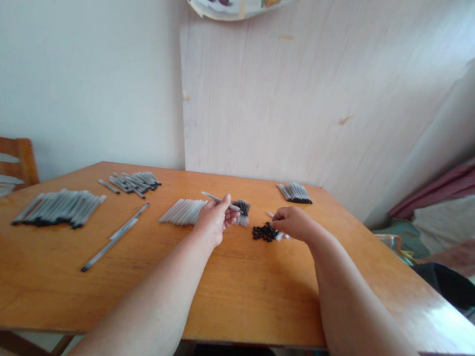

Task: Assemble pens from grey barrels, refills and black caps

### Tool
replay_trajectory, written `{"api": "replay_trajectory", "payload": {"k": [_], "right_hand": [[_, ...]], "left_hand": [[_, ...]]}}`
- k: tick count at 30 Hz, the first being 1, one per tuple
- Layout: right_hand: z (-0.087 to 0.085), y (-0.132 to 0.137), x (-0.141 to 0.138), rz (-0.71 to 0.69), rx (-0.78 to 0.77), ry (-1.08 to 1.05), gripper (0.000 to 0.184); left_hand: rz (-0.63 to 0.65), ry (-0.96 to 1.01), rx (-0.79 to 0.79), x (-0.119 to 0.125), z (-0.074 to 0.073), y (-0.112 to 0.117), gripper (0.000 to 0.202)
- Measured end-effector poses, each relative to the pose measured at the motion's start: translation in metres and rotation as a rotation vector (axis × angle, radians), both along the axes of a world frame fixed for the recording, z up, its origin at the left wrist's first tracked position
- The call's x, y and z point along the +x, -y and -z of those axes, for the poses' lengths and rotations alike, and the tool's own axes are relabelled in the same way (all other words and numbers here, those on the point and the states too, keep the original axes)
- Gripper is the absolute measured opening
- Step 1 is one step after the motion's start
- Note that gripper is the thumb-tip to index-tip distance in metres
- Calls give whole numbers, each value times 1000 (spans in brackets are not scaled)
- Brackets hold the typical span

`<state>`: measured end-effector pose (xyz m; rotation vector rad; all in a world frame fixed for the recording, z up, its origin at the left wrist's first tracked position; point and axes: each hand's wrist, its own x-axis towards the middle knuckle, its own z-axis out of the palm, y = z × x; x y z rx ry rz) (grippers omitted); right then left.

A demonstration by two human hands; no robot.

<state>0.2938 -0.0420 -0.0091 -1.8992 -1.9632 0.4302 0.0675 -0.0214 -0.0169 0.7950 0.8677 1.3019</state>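
My left hand (214,218) is closed around a thin white pen tube (219,200) that sticks out to the left and right of my fingers. It hovers over a row of white tubes (183,211) lying on the wooden table (225,290). My right hand (294,222) is pinched shut at the edge of a small heap of black caps (264,232), fingertips touching it; what it grips is too small to see. A small bunch of dark-tipped pieces (243,210) lies between the hands.
A large pile of grey pens (60,208) lies at the left, a smaller pile (135,182) behind it, and two loose pens (116,236) nearer me. Another bundle (295,192) sits at the back right. A wooden chair (4,162) stands at the left.
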Motion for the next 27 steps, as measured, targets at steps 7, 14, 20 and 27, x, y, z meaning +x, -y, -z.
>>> {"api": "replay_trajectory", "payload": {"k": [7, 14, 20, 27], "right_hand": [[9, -4, -3, -39, -5, 41, 14], [2, 0, -8, -24, 114, -27, 15], [-8, 13, -41, -60, 185, -244, 24], [-11, 27, -69, -137, 143, -302, 24]], "left_hand": [[8, -21, 8, 0, 2, -1, 32], [18, -31, 12, 0, 1, 1, 32], [39, -48, 21, 2, 2, 1, 30], [90, -43, 32, 3, 4, 0, 29]]}}
